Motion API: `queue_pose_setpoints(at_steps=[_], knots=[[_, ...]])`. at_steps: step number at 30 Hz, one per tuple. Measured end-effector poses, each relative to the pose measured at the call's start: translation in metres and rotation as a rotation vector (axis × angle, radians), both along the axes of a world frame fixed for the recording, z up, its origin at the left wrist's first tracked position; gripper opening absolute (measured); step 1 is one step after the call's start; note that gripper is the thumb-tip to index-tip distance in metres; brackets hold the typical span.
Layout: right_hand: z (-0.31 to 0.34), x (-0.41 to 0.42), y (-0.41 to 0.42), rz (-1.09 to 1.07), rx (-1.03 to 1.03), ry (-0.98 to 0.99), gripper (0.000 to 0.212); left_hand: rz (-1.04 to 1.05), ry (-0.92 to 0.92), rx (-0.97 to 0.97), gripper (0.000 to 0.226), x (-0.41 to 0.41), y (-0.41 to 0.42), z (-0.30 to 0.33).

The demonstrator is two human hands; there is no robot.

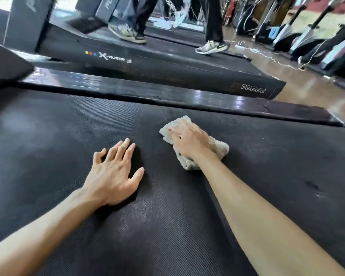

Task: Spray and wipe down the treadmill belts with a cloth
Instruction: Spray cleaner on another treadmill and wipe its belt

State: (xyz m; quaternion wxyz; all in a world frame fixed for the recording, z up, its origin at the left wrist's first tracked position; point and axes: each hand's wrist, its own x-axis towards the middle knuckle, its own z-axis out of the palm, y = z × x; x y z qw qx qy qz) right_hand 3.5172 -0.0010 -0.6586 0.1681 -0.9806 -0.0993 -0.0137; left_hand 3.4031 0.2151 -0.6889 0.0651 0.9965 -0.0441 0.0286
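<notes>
Two bare forearms reach in from the bottom edge over the black textured treadmill belt (pixel 48 136), which fills the lower part of the view. The left hand (pixel 114 172) lies flat on the belt, palm down, fingers straight and slightly spread, thumb out to the side, holding nothing. Just beyond it and to the right, the right hand (pixel 189 141) presses down on a crumpled off-white cloth (pixel 219 149); the fingers lie over the top of the cloth, which bunches out on both sides of the palm, and the cloth touches the belt. The two hands are near each other but apart. A few pale scuffs mark the belt at the right. Past the belt runs a glossy dark side rail (pixel 147 90) of the same machine, catching streaks of light. Beyond the rail stands a second treadmill (pixel 167 66), black, with small coloured squares and white lettering on its side and "7000C" printed near its rear end. On its deck are the legs of a person in dark trousers, with a tan and black sneaker (pixel 126 32) towards the left and a grey and white sneaker (pixel 211 46) towards the right. To the right of that machine the floor (pixel 307 86) is shiny and brownish, crossed by a thin white cable (pixel 267 54). More exercise machines stand blurred along the far right.
</notes>
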Motion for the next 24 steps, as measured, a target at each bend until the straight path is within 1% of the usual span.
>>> queue_pose_setpoints(at_steps=[3, 4, 6, 7, 9, 10, 12, 14, 16, 18, 21, 23, 24], knots=[[0.0, -0.04, -0.017, 0.251, 0.033, 0.056, 0.037, -0.081, 0.079, 0.025, 0.112, 0.015, 0.009, 0.013], [0.001, -0.047, -0.032, 0.271, 0.025, 0.081, 0.039, -0.094, 0.067, 0.028, 0.116, 0.022, 0.014, 0.015], [0.003, -0.028, -0.064, 0.183, 0.033, 0.071, 0.041, -0.09, 0.034, 0.037, 0.127, 0.032, 0.021, 0.017], [0.003, -0.008, -0.073, 0.109, 0.054, 0.056, 0.038, -0.072, 0.029, 0.042, 0.133, 0.034, 0.024, 0.015], [0.0, 0.039, -0.071, -0.05, 0.049, 0.033, 0.035, -0.028, 0.041, 0.036, 0.145, 0.037, 0.025, 0.011], [-0.003, 0.06, -0.06, -0.126, 0.049, 0.03, 0.039, -0.022, 0.044, 0.034, 0.148, 0.038, 0.024, 0.01], [-0.007, 0.088, -0.019, -0.21, 0.095, -0.013, 0.053, -0.014, 0.041, 0.029, 0.15, 0.038, 0.022, 0.008], [-0.002, 0.092, 0.043, -0.204, 0.105, -0.039, 0.047, -0.016, 0.036, 0.04, 0.149, 0.037, 0.021, 0.009], [0.003, 0.088, 0.102, -0.083, 0.073, -0.051, 0.048, -0.013, 0.031, 0.051, 0.148, 0.037, 0.022, 0.009], [0.001, 0.087, 0.131, 0.027, 0.031, -0.023, 0.051, -0.017, 0.046, 0.068, 0.146, 0.038, 0.022, 0.01], [0.008, 0.091, 0.114, 0.099, -0.059, 0.054, 0.052, -0.018, 0.048, 0.071, 0.145, 0.037, 0.023, 0.013], [0.011, 0.089, 0.081, 0.055, -0.097, 0.06, 0.051, -0.023, 0.059, 0.075, 0.145, 0.036, 0.023, 0.014], [0.012, 0.089, 0.06, -0.004, -0.092, 0.063, 0.052, -0.025, 0.068, 0.078, 0.146, 0.036, 0.022, 0.014]])
